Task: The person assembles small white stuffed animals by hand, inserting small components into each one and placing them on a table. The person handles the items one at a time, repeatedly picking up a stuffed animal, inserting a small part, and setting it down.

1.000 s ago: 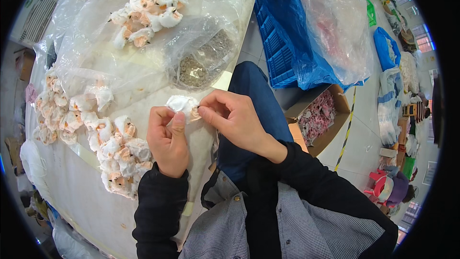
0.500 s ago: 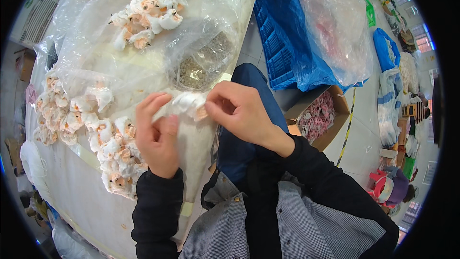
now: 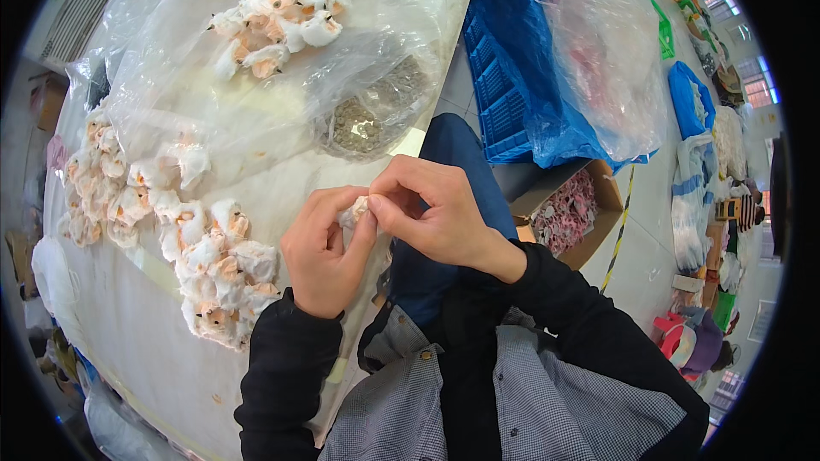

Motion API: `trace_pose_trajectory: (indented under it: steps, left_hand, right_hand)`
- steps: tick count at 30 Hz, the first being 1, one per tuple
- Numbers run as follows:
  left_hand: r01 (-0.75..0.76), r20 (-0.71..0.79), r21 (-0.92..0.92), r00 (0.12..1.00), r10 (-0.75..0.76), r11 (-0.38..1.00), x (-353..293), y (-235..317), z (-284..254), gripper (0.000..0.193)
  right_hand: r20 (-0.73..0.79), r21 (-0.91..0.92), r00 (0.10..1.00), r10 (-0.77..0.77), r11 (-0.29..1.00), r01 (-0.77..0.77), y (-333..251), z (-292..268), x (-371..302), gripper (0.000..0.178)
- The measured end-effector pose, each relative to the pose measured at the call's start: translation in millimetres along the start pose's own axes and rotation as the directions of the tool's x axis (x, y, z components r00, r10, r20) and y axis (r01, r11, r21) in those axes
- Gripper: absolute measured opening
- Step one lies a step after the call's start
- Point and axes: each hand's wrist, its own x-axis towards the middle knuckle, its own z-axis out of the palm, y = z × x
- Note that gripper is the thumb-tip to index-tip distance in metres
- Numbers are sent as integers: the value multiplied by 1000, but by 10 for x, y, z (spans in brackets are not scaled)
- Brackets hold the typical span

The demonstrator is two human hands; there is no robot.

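Close to the table's right edge, my two hands meet over a small white-and-peach plush piece [image 3: 350,215]. My left hand [image 3: 321,249] pinches it from the left between thumb and fingers. The thumb and forefinger of my right hand [image 3: 440,212] press together at its right side; most of the piece is hidden by my fingers. Left of my hands lies a heap of similar plush pieces [image 3: 224,269], some with small black bits showing. A second heap of plush pieces [image 3: 286,17] rests farther off on clear plastic sheeting [image 3: 256,111].
A clear bag of small grey-brown parts [image 3: 366,124] lies beyond my hands on the pale table [image 3: 162,316]. To the right stand a blue crate [image 3: 491,90] lined with blue plastic and a cardboard box [image 3: 611,196] of pink scraps. A person [image 3: 709,341] is far right.
My left hand has moved right and closed on the plush piece, which was held by my right hand alone. Both hands now touch at the fingertips.
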Motion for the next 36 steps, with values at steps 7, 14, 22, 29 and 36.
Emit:
trace_pose_trajectory:
  steps: [7, 14, 22, 29, 36]
  left_hand:
    - [-48, -7, 47, 999, 48, 998, 11, -41, 2, 17]
    - [16, -31, 44, 999, -15, 999, -5, -118, -21, 13]
    - [68, -113, -74, 991, -76, 995, 45, -253, -3, 11]
    - [-51, -211, -104, 977, 28, 993, 66, -390, 39, 10]
    - [5, -167, -30, 986, -10, 1000, 49, -214, -19, 14]
  right_hand:
    - [-27, -35, 1000, 6, 999, -7, 26, 58, -4, 6]
    - [-10, -109, 1000, -24, 994, 23, 5, 11, 73, 11]
    - [168, -632, 898, -406, 655, 414, 331, -105, 715, 9]
    - [291, -733, 897, -333, 525, 433, 403, -9, 782, 9]
    - [221, -673, 871, -439, 578, 462, 329, -32, 750, 6]
